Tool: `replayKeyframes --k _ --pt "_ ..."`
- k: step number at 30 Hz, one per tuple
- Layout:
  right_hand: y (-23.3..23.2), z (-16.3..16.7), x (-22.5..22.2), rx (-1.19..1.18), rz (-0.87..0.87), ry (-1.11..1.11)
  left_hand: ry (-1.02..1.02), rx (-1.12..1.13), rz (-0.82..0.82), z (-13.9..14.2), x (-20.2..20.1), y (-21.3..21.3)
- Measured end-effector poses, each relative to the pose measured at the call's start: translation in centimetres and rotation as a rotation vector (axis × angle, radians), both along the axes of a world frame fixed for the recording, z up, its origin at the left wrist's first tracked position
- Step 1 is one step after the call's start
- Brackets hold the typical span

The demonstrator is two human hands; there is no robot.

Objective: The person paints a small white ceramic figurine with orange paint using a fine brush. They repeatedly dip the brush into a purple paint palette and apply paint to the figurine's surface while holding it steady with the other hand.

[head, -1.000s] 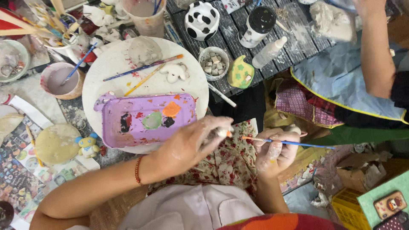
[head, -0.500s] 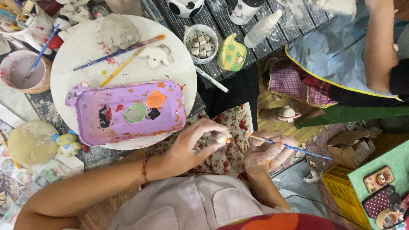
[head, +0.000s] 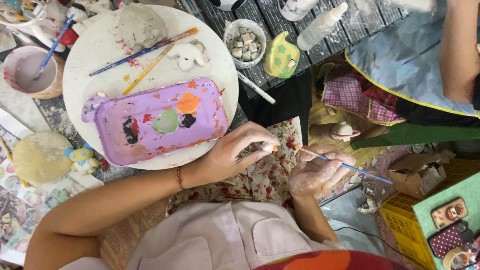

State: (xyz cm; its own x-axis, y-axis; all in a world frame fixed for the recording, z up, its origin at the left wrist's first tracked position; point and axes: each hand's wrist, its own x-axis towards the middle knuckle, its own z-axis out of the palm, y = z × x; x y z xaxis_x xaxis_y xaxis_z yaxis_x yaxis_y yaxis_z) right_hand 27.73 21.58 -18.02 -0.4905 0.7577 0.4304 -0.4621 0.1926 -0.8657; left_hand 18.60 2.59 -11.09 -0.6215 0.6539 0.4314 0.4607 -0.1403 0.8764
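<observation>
My left hand [head: 235,150] pinches a small white figurine [head: 268,147] with an orange spot, held over my flowered apron. My right hand [head: 316,170] holds a thin blue-handled paintbrush [head: 345,165] whose orange-tipped bristles point at the figurine, a short gap away. Just above my left hand lies a purple palette tray [head: 155,120] with orange, green, black and red paint blobs. The tray rests on a round white board [head: 100,55].
On the board lie two long brushes [head: 142,52], a grey clay lump [head: 140,25] and a small white figure [head: 187,54]. Nearby are a bowl of small pieces [head: 245,42], a green-yellow painted piece [head: 281,57], a water cup [head: 30,72], a yellow-blue toy [head: 82,159]. Another person's arm [head: 457,50] is at the right.
The view has shifted so the board and tray sit higher and further left. My hands have stayed together, the brush tip still close to the figurine.
</observation>
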Motion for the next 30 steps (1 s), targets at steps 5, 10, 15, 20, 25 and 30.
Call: replayKeyframes --k 5,10,15,20,25,30 --pt "0.6 -1.3 1.2 -0.093 0.249 0.228 0.137 0.074 0.007 -2.4 0.5 -0.8" --pt "0.9 -3.3 1.2 0.198 0.269 0.285 0.124 -0.006 0.0 -4.6 1.2 -1.9" --pt "0.5 -5.2 0.1 0.215 0.313 0.489 0.109 -0.039 0.056 -5.5 1.7 -1.9" --pt "0.2 -4.3 1.4 0.286 0.36 0.101 0.058 -0.089 0.102 -5.3 1.9 -1.7" --pt "-0.2 -2.8 1.3 0.33 0.325 0.045 0.03 -0.088 0.093 -4.6 1.9 -1.4" --pt "0.0 -2.7 1.2 0.354 0.313 0.036 0.006 -0.066 0.052 -4.0 1.7 -1.2"
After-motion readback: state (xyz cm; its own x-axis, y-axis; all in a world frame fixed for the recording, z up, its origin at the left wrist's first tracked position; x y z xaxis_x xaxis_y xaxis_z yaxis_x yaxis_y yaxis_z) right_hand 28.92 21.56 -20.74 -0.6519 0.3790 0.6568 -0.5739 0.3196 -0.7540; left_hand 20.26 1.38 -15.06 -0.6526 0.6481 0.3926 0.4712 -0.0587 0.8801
